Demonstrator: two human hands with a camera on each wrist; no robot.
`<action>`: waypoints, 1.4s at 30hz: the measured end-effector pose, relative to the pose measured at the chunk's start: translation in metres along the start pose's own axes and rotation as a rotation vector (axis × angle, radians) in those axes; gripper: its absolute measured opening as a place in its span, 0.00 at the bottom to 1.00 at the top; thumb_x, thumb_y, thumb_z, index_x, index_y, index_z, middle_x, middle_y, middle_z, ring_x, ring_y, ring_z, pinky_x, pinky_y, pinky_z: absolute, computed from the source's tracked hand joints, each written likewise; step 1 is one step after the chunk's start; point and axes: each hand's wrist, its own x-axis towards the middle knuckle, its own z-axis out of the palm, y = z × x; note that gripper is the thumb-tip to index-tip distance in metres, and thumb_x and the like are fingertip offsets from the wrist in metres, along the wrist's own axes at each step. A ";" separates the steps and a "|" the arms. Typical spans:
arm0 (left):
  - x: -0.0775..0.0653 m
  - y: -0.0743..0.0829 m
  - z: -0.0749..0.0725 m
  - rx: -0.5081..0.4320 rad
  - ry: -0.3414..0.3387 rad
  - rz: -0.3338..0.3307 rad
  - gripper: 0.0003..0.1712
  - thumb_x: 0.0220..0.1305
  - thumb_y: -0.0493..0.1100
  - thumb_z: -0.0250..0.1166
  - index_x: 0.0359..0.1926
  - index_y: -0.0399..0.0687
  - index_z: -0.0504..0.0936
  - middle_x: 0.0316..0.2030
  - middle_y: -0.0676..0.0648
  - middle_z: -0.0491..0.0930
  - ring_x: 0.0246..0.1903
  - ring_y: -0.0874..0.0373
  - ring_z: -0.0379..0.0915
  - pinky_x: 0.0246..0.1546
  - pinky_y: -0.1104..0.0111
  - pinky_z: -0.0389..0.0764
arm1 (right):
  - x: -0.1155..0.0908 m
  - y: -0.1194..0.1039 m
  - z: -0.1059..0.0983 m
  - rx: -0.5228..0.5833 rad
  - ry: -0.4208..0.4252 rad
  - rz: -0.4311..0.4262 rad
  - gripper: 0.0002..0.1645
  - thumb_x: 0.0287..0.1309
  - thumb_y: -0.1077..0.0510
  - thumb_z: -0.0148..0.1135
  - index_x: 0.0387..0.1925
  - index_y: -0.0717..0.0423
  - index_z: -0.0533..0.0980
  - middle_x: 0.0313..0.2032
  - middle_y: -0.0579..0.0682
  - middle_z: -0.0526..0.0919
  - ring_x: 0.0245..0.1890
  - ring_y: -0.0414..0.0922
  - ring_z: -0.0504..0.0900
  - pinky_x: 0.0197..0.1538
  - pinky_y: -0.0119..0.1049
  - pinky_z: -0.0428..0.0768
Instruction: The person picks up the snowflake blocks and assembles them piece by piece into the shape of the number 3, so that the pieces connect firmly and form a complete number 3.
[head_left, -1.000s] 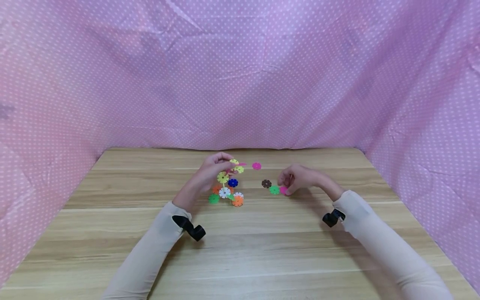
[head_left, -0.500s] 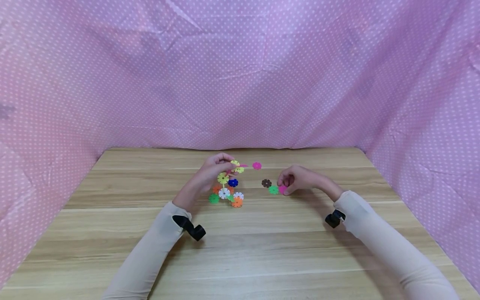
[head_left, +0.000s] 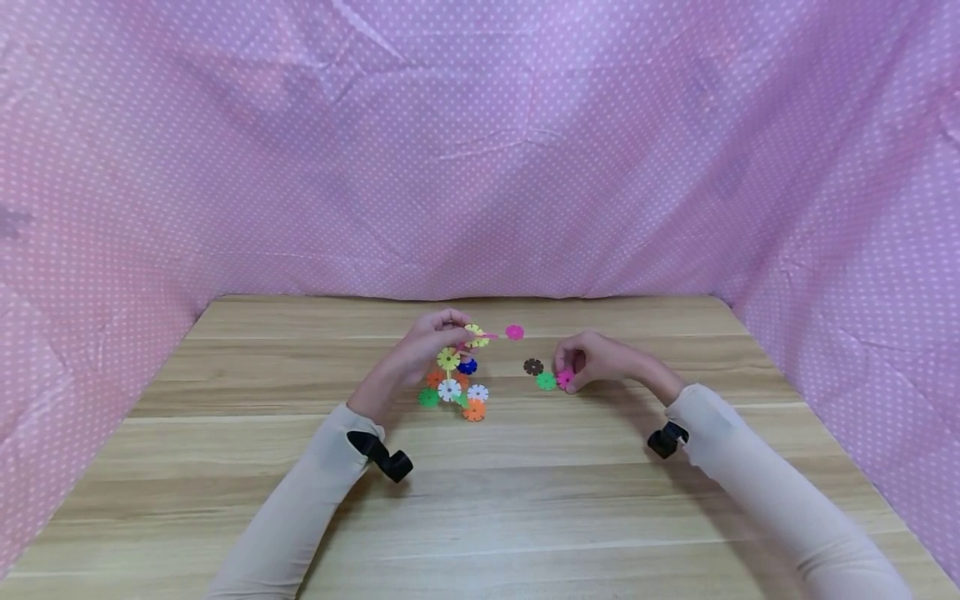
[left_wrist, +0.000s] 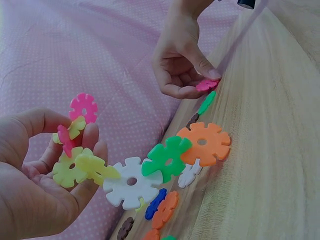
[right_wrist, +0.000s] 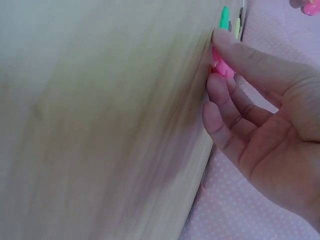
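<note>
My left hand [head_left: 423,346] holds the upper end of a chain of slotted snowflake discs, pinched among pink and yellow ones. Further along this chain come a white disc [left_wrist: 131,182], a green disc [left_wrist: 167,160] and an orange disc [left_wrist: 204,145]. At the right, my right hand [head_left: 600,357] pinches a loose pink snowflake disc [head_left: 566,381] between thumb and fingers, at the tabletop. Beside that disc lie a light green disc [head_left: 546,381] and a brown disc [head_left: 533,367]. Fingers partly cover the pink disc in the right wrist view.
Under and around the chain, a blue disc [head_left: 467,367], a white disc [head_left: 478,392] and a green disc [head_left: 428,397] lie on the wooden table [head_left: 525,517]. Another pink disc [head_left: 514,332] shows farther back. A pink dotted cloth [head_left: 480,167] hangs behind the table.
The pink disc at my right fingertips shows more of its face and sits slightly farther left. The chain's orange end has dropped a little toward the near side. Both hands have barely moved.
</note>
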 end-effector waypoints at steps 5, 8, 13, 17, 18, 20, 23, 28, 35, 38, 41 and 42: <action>0.000 -0.002 -0.001 0.009 -0.005 -0.001 0.10 0.72 0.35 0.60 0.51 0.38 0.75 0.39 0.46 0.82 0.38 0.56 0.83 0.41 0.71 0.84 | 0.002 -0.006 0.004 0.079 0.054 -0.005 0.09 0.54 0.69 0.73 0.36 0.63 0.81 0.37 0.57 0.86 0.37 0.46 0.82 0.42 0.30 0.83; 0.000 -0.002 -0.002 0.014 0.007 0.009 0.10 0.72 0.35 0.60 0.52 0.39 0.75 0.40 0.44 0.82 0.41 0.52 0.84 0.43 0.70 0.84 | 0.005 -0.013 0.006 0.130 0.122 -0.024 0.09 0.55 0.69 0.73 0.37 0.63 0.81 0.36 0.58 0.87 0.36 0.47 0.83 0.42 0.30 0.84; 0.002 -0.004 -0.002 0.010 0.041 0.052 0.12 0.71 0.35 0.62 0.53 0.40 0.76 0.40 0.46 0.81 0.42 0.51 0.84 0.46 0.65 0.86 | 0.012 -0.028 0.006 0.180 0.208 -0.035 0.09 0.57 0.68 0.72 0.41 0.64 0.83 0.37 0.59 0.88 0.37 0.47 0.84 0.42 0.33 0.85; 0.001 -0.004 -0.002 -0.004 0.068 0.090 0.11 0.70 0.35 0.63 0.51 0.42 0.77 0.36 0.53 0.80 0.37 0.58 0.81 0.44 0.66 0.86 | 0.019 -0.035 0.007 0.212 0.275 -0.048 0.12 0.57 0.67 0.72 0.44 0.67 0.83 0.40 0.60 0.89 0.38 0.45 0.87 0.43 0.32 0.86; 0.001 -0.004 -0.002 -0.002 0.075 0.099 0.10 0.70 0.35 0.63 0.51 0.43 0.77 0.36 0.54 0.79 0.36 0.60 0.79 0.44 0.67 0.84 | 0.021 -0.037 0.007 0.216 0.294 -0.051 0.12 0.57 0.66 0.73 0.44 0.67 0.84 0.40 0.60 0.89 0.37 0.45 0.87 0.42 0.31 0.86; 0.001 -0.005 -0.002 -0.002 0.085 0.115 0.10 0.69 0.35 0.64 0.50 0.44 0.78 0.36 0.54 0.79 0.36 0.61 0.78 0.47 0.66 0.83 | 0.024 -0.042 0.008 0.230 0.329 -0.044 0.14 0.57 0.65 0.73 0.45 0.67 0.84 0.39 0.59 0.89 0.37 0.43 0.86 0.41 0.31 0.85; 0.001 -0.005 -0.002 -0.001 0.093 0.131 0.10 0.69 0.35 0.64 0.50 0.43 0.78 0.36 0.54 0.78 0.37 0.61 0.78 0.49 0.64 0.83 | 0.030 -0.048 0.009 0.258 0.374 -0.029 0.14 0.59 0.63 0.73 0.45 0.66 0.84 0.39 0.56 0.89 0.36 0.42 0.84 0.40 0.33 0.85; 0.002 -0.005 -0.002 -0.017 0.093 0.134 0.11 0.70 0.34 0.63 0.51 0.40 0.78 0.35 0.54 0.80 0.36 0.60 0.82 0.46 0.64 0.86 | 0.040 -0.060 0.011 0.355 0.436 -0.032 0.11 0.60 0.61 0.72 0.43 0.62 0.83 0.38 0.54 0.89 0.36 0.49 0.86 0.38 0.35 0.86; 0.002 -0.005 -0.002 -0.008 0.111 0.132 0.12 0.70 0.36 0.64 0.52 0.41 0.78 0.35 0.54 0.80 0.36 0.58 0.80 0.45 0.66 0.83 | 0.048 -0.071 0.015 0.509 0.492 -0.068 0.12 0.60 0.64 0.71 0.43 0.66 0.80 0.39 0.55 0.90 0.40 0.59 0.88 0.48 0.53 0.88; 0.002 -0.004 -0.002 -0.011 0.126 0.138 0.12 0.70 0.37 0.64 0.52 0.42 0.78 0.36 0.53 0.79 0.37 0.57 0.78 0.46 0.65 0.83 | 0.049 -0.073 0.017 0.542 0.516 -0.075 0.12 0.60 0.65 0.71 0.43 0.67 0.79 0.39 0.56 0.90 0.40 0.59 0.89 0.51 0.58 0.85; 0.003 -0.004 -0.001 -0.013 0.131 0.142 0.12 0.70 0.37 0.64 0.52 0.42 0.78 0.36 0.52 0.79 0.38 0.56 0.79 0.48 0.62 0.85 | 0.050 -0.074 0.017 0.565 0.546 -0.065 0.11 0.60 0.65 0.71 0.42 0.67 0.79 0.39 0.55 0.90 0.40 0.58 0.89 0.51 0.57 0.86; 0.003 -0.004 -0.001 -0.015 0.128 0.144 0.12 0.70 0.37 0.64 0.53 0.41 0.78 0.36 0.52 0.79 0.38 0.56 0.79 0.48 0.62 0.85 | 0.050 -0.074 0.018 0.569 0.555 -0.058 0.11 0.60 0.65 0.71 0.42 0.67 0.79 0.38 0.54 0.90 0.40 0.58 0.89 0.50 0.56 0.86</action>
